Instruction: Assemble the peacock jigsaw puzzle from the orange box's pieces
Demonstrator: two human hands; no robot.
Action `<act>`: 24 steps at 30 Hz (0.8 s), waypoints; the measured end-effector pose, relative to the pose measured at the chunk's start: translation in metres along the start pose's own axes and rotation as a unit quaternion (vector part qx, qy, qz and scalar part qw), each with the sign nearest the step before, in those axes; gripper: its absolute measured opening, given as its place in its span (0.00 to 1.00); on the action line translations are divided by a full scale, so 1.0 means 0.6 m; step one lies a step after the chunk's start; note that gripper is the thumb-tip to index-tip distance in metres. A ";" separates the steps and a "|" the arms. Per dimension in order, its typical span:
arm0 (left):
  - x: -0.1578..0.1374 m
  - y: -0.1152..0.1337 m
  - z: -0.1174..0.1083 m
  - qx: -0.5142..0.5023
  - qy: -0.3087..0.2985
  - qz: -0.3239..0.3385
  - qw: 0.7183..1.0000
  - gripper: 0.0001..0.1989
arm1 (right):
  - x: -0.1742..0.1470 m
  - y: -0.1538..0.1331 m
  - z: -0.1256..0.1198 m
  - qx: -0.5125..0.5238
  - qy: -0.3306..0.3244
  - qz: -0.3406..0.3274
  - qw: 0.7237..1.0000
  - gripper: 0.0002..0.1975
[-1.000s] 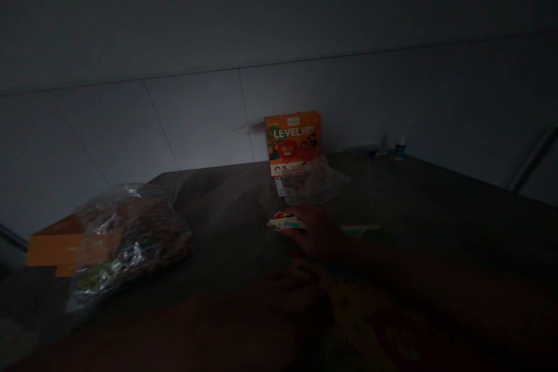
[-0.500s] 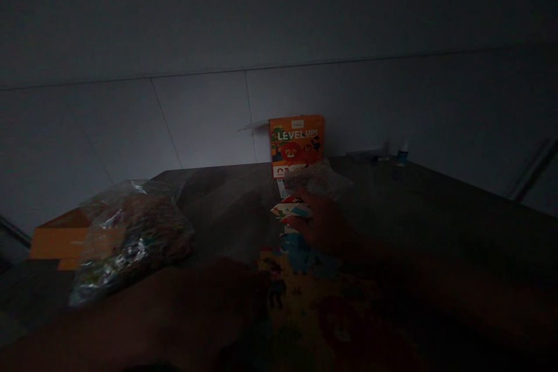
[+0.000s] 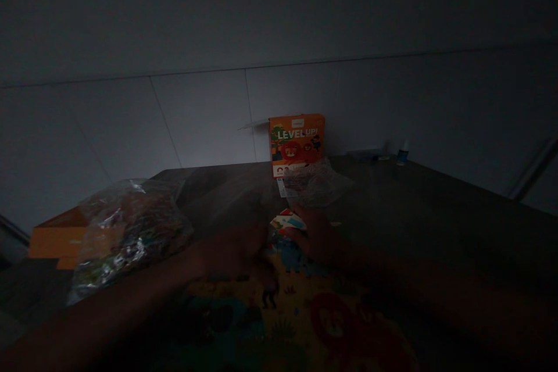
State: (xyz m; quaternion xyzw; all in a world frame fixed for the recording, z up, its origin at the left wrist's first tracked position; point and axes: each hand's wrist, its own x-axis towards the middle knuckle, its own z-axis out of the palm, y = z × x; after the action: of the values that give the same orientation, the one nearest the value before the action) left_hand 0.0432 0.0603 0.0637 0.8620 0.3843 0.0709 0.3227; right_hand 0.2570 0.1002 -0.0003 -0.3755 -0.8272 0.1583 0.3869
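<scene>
A colourful jigsaw puzzle [image 3: 300, 302] with a lion and other animals lies on the dark table in front of me. My right hand [image 3: 320, 235] is at its far edge, thumb and fingers closed on a printed puzzle piece [image 3: 288, 221]. How far that piece sits over the puzzle I cannot tell. My left hand [image 3: 246, 253] rests over the upper left part of the puzzle, with its fingers apart and no thing seen in them. The picture is very dim, so the fingertips are hard to make out.
An orange box [image 3: 297, 145] marked LEVEL UP! stands by the wall, a clear plastic bag [image 3: 320, 183] before it. To the left, a large clear bag [image 3: 139, 232] with colourful contents overlaps an orange carton [image 3: 56, 241]. A small bottle [image 3: 403, 154] stands at the back right.
My left hand has moved forward over the puzzle, uncovering its lower left part. My right hand has come slightly nearer with the piece, lowering it toward the puzzle.
</scene>
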 end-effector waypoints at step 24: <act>0.041 -0.029 0.008 -0.024 0.214 0.017 0.976 0.17 | -0.004 0.000 -0.004 0.129 0.033 -0.040 0.990 0.17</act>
State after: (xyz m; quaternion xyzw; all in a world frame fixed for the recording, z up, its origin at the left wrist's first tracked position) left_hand 0.0515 0.0841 0.0460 0.8253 0.4280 0.2685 0.2521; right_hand 0.2596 0.0983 0.0002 -0.2936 -0.8013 0.2356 0.4649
